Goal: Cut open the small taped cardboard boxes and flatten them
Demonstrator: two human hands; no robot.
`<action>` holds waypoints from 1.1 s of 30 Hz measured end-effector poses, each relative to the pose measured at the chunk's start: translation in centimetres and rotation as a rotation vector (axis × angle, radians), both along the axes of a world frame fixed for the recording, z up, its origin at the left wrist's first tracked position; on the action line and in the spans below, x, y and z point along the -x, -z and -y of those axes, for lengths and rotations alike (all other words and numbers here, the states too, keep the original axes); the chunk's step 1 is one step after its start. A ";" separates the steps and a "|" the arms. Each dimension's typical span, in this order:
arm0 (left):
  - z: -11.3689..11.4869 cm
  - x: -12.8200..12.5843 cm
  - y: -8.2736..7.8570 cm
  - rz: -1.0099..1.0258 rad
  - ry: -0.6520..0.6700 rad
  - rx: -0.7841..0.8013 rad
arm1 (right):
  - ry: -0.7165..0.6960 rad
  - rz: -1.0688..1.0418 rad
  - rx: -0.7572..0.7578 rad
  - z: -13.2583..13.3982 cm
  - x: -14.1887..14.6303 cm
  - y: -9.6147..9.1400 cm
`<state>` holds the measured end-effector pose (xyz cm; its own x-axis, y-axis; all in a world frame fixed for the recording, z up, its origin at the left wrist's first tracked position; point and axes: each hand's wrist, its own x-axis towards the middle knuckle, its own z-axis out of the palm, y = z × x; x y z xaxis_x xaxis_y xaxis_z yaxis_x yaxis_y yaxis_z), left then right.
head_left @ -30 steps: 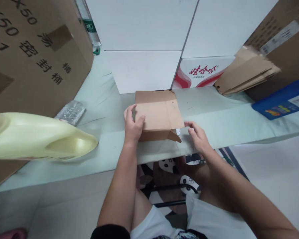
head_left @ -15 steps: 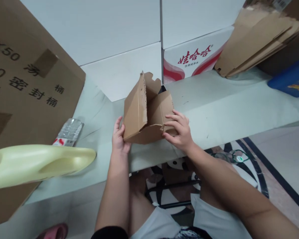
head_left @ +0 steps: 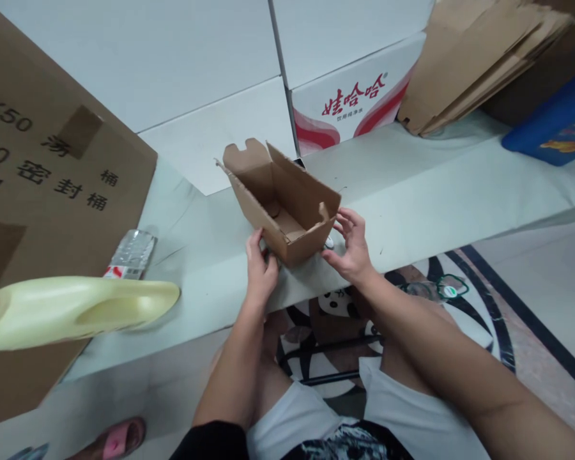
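Note:
A small brown cardboard box [head_left: 303,250] stands with its top open on the covered table, its flaps raised. Inside, its bottom panels show; a torn-looking tab sticks up near the front right corner. My left hand [head_left: 260,271] is closed against the near left side, fingertips on the wall and thumb by the lower corner. At the near right corner, my right hand [head_left: 353,248] curls its fingers against the box, with the thumb lower down. A small white object [head_left: 329,243], too hidden to name, shows between the box and my right hand.
At left stand a large printed carton [head_left: 67,211], a pale yellow curved object [head_left: 91,306] and a silver packet [head_left: 133,252]. Behind are a white-and-red carton [head_left: 349,105], flattened cardboard [head_left: 464,64] and a blue container [head_left: 551,137]. A person's pink-slippered foot [head_left: 119,441] shows below.
The box has turned, so its opening now faces up towards me and its flaps stand apart. My left hand has moved right to the near corner; my right hand has shifted slightly.

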<state>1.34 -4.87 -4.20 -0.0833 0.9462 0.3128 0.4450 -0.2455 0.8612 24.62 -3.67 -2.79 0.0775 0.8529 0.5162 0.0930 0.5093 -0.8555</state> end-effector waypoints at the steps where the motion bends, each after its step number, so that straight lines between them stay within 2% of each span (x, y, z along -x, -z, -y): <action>1: 0.1 -0.5 -0.3 -0.025 0.000 -0.010 | -0.012 -0.065 0.039 -0.1 0.2 0.0; 6: 0.5 -1.3 -1.4 -0.045 -0.040 -0.049 | -0.003 -0.336 0.184 -1.7 0.8 -0.7; 9: -0.1 -0.3 -1.3 0.074 -0.115 -0.069 | 0.038 -0.413 0.239 -2.9 1.1 -0.9; 12: -1.6 1.2 -1.2 0.231 -0.197 -0.056 | 0.034 -0.492 0.295 -3.5 1.3 -0.9; 17: -5.2 3.8 -2.0 0.454 -0.265 -0.011 | 0.008 -0.477 0.299 -3.7 1.5 -0.9; 22: -7.1 5.4 -3.0 0.710 -0.227 0.005 | -0.025 -0.383 0.301 -3.3 1.6 -0.8; 25: -6.9 5.3 -3.5 0.769 -0.135 0.032 | -0.132 -0.326 0.267 -2.7 1.7 -1.0; 28: -6.1 4.7 -3.8 0.738 -0.074 0.033 | -0.185 -0.293 0.243 -2.0 1.6 -1.3; 33: -4.1 3.6 -4.0 0.529 -0.028 -0.124 | -0.060 -0.276 0.249 -1.8 0.5 -1.4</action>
<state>-2.30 -0.72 -0.25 -0.2843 0.9000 0.3303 -0.0330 -0.3535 0.9348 24.09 -1.90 -1.41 0.1312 0.9568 0.2594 -0.1821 0.2805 -0.9424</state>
